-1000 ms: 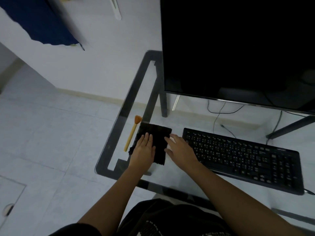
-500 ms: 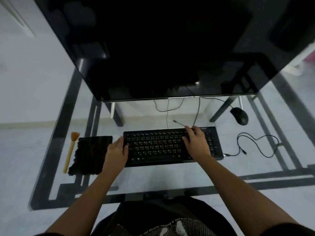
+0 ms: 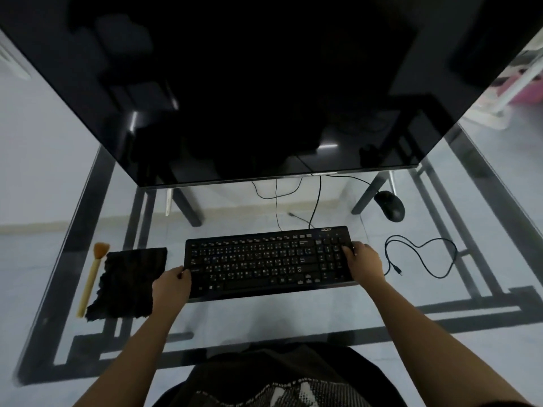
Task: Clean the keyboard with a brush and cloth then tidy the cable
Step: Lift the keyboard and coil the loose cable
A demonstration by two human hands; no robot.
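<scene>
Moved: right hand (image 3: 365, 261) slid out to keyboard (image 3: 264, 261) right end; left hand (image 3: 172, 284) at left end. Both hands clamped on keyboard edges, likely to reposition it mid-bench (image 3: 293, 318). Within reach at left: brush (image 3: 91, 274), cloth (image 3: 129, 282). At right: cable (image 3: 423, 257), loose.

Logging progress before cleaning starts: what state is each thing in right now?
Keyboard, gripped at both ends.
Left hand, grips keyboard's left end.
Right hand, grips its right end.
Brush, lying unused beside cloth.
Cloth, flat, untouched.
Cable, loose, plug free.
Monitor, dark.
Mouse, untouched.
</scene>
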